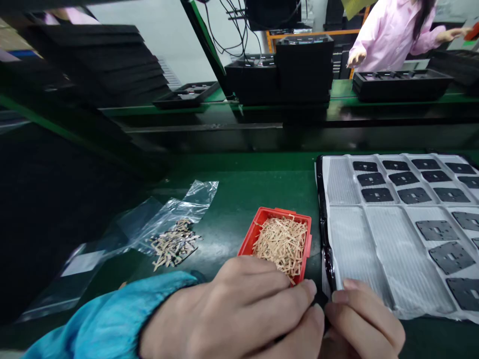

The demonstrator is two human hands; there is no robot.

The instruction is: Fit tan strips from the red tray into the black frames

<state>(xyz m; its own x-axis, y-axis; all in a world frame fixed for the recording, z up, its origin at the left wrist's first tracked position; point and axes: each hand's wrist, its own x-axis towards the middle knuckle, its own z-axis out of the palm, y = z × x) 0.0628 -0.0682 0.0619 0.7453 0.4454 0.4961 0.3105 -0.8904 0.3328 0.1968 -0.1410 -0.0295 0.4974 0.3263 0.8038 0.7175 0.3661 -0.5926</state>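
Observation:
My left hand [239, 311], in a blue sleeve, reaches in from the lower left with its fingers pinched together. My right hand [364, 321] is closed too, its fingertips close to the left ones. Between the fingertips shows a small black piece [321, 298], mostly hidden, so its kind cannot be made out. Just beyond my left hand sits a red plastic box [247, 242] filled with thin tan strips [282, 242]. The tray [355, 239] on the right has a white lined surface with several flat black plates [436, 230] in its compartments.
A clear plastic bag [179, 207] and a pile of small strips [175, 244] lie on the green tabletop [232, 184] at left. Black trays [305, 70] are stacked on the raised ledge behind. Across it stands a person in pink [392, 35].

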